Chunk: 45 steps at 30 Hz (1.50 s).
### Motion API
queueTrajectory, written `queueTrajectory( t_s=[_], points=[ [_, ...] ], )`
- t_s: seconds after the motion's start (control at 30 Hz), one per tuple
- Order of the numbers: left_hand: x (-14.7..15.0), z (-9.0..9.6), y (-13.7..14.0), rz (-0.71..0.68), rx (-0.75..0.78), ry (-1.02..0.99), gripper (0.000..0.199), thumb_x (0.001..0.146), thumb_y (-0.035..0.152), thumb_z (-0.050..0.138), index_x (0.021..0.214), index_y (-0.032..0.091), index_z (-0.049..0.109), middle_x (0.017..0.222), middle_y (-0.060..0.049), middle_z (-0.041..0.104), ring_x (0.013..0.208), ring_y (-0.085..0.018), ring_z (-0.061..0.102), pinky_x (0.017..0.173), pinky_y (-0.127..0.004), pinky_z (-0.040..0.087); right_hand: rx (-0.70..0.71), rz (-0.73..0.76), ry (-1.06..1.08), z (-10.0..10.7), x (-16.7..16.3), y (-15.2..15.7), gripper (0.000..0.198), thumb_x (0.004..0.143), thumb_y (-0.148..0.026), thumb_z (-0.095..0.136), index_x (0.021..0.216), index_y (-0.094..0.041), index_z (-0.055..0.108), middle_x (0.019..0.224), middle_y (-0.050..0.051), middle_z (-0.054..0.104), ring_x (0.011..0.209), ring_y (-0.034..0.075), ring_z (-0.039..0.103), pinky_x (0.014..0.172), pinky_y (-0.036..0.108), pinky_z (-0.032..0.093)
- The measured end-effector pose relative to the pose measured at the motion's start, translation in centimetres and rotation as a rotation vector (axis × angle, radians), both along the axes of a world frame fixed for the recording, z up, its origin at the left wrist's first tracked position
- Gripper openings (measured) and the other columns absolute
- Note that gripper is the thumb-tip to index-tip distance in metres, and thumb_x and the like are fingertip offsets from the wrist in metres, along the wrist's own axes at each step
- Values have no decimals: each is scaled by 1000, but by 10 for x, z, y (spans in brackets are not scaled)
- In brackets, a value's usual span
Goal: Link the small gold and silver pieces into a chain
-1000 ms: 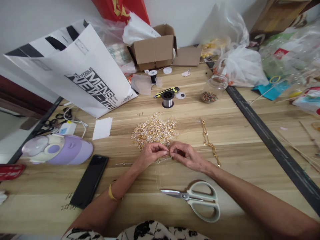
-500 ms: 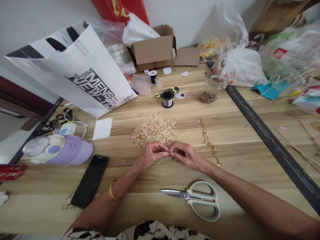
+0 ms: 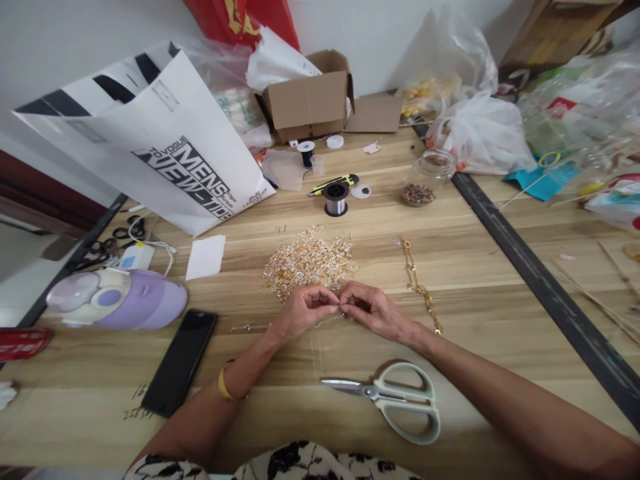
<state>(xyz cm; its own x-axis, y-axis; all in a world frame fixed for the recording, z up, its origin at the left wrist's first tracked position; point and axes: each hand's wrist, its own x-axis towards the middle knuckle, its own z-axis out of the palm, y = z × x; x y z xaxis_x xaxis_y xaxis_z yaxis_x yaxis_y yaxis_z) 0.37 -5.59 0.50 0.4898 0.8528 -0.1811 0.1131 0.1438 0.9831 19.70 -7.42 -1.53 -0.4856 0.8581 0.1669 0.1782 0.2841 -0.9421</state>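
Note:
My left hand (image 3: 306,311) and my right hand (image 3: 371,308) meet fingertip to fingertip, both in a pinch. A thin silver chain (image 3: 327,321) hangs just under the fingertips, and another stretch of it lies on the table left of my left wrist. The exact bit between my fingers is too small to see. Right behind my hands spreads a pile of small gold and silver jewelry pieces (image 3: 310,259). A gold chain (image 3: 420,288) lies beyond my right wrist. Scissors (image 3: 380,393) with pale handles rest on the table between my forearms.
A black phone (image 3: 180,363) and a purple bottle (image 3: 135,300) lie at the left. Farther back are a wire spool (image 3: 335,200), a yellow-black cutter (image 3: 333,184), a jar of beads (image 3: 425,183), a cardboard box (image 3: 307,103) and a white bag (image 3: 170,153). Plastic bags crowd the right back.
Both hands keep their pinch in nearly the same place. The bit of chain under the fingertips has shifted slightly.

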Motion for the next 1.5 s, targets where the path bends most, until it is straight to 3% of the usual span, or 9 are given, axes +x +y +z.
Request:
queueTrajectory(
  t_s=[0.47, 0.8, 1.5],
  points=[
    [1, 1, -1, 0, 177, 102, 13, 73, 25, 69, 75, 12, 66, 71, -3, 66, 64, -12, 58, 62, -22, 46, 32, 8, 0, 1, 0, 0, 12, 89, -25, 53, 83, -15, 58, 78, 3, 54, 67, 12, 47, 59, 24, 37],
    [2, 3, -2, 3, 103, 95, 14, 71, 24, 70, 71, 11, 64, 68, -2, 63, 63, -11, 55, 62, -21, 43, 45, 12, -8, 0, 0, 0, 11, 89, -24, 54, 84, -15, 58, 81, 4, 56, 71, 13, 50, 61, 24, 38],
    [0, -3, -5, 19, 166, 117, 12, 74, 23, 68, 73, 12, 64, 71, -3, 65, 67, -12, 58, 65, -21, 45, 29, -2, -3, -1, 0, 0, 12, 88, -25, 54, 83, -16, 59, 81, 4, 57, 70, 13, 50, 61, 24, 39]
  ],
)
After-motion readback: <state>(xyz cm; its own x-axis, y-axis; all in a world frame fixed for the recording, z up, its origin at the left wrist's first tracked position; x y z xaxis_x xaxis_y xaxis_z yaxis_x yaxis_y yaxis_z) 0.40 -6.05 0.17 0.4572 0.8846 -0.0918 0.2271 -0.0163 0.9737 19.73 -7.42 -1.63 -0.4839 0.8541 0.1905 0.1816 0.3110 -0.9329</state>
